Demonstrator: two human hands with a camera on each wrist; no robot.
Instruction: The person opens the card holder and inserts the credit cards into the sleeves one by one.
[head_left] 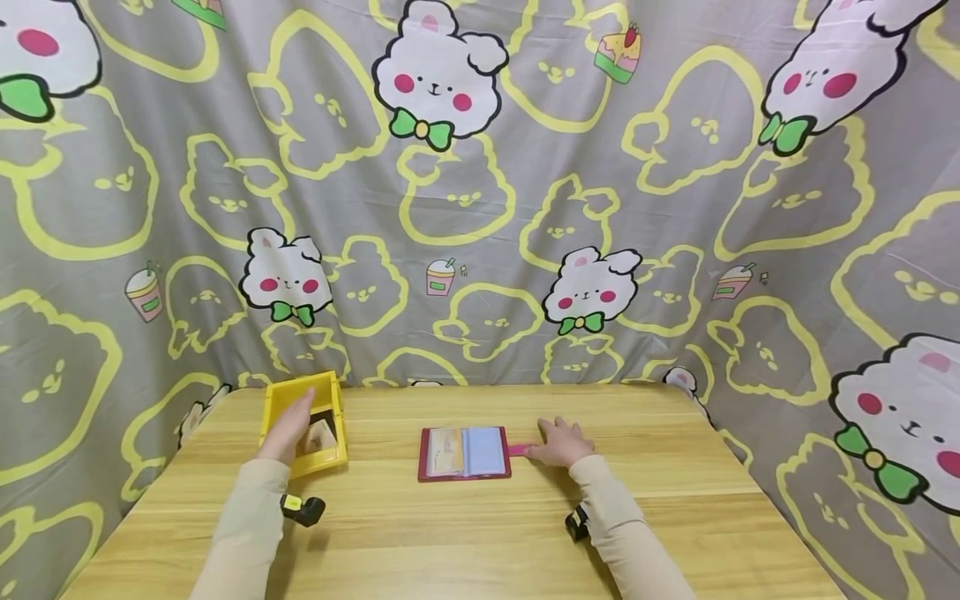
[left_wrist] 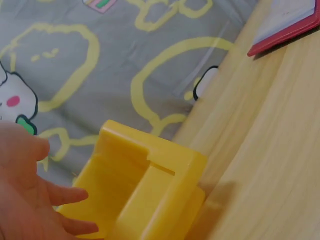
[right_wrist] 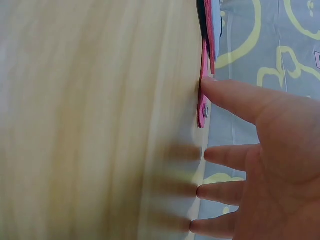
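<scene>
A small red card holder [head_left: 465, 477] lies spread open on the table, with clear sleeves inside, the left one holding a card [head_left: 444, 452] and the right one looking pale blue. Its pink snap strap [head_left: 519, 450] sticks out to the right. With the thumb, my right hand [head_left: 562, 444] presses on that strap [right_wrist: 202, 107]; the other fingers are spread, their tips at the tabletop. My left hand [head_left: 290, 427] is over the yellow box [head_left: 341, 417], fingers extended and apart in the left wrist view. Inside the box are a dark item and a pale picture card [head_left: 321, 437], partly hidden by the hand.
The wooden table [head_left: 420, 542] ends at a grey curtain [head_left: 480, 208] with cartoon prints, which hangs behind and at both sides. Black wrist cameras sit on the left wrist [head_left: 303, 508] and the right wrist [head_left: 577, 523].
</scene>
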